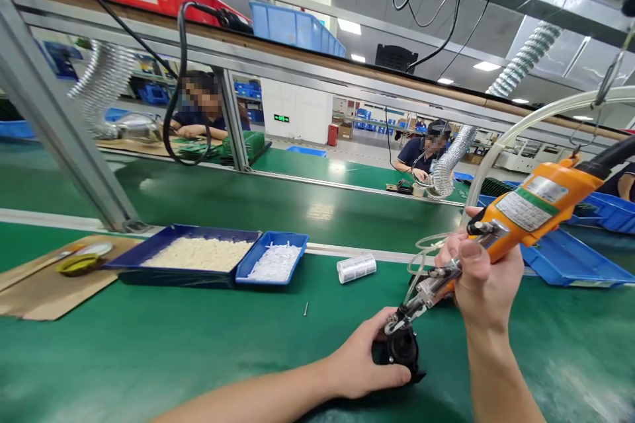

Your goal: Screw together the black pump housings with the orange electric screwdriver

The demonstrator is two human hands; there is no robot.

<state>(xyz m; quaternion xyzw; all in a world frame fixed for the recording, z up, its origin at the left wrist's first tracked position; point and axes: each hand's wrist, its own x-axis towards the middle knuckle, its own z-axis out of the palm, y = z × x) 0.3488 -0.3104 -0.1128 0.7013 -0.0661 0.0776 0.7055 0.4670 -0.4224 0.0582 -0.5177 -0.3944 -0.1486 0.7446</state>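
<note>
My left hand is wrapped round a black plastic housing on the green bench, thumb along its near edge. In my right hand is an orange electric screwdriver, tilted down to the left. Its metal nose meets the upper left of the housing, beside my left fingers; whether a screw sits in the tip cannot be made out. Clear hoses and a black cable run from the tool. A single loose screw lies on the bench to the left of my left hand.
A dark blue tray of cream-coloured parts and a blue tray of white pieces stand left. Near them are a white roll and cardboard. Blue bins stand right. Metal posts and a shelf cross ahead; two people sit beyond.
</note>
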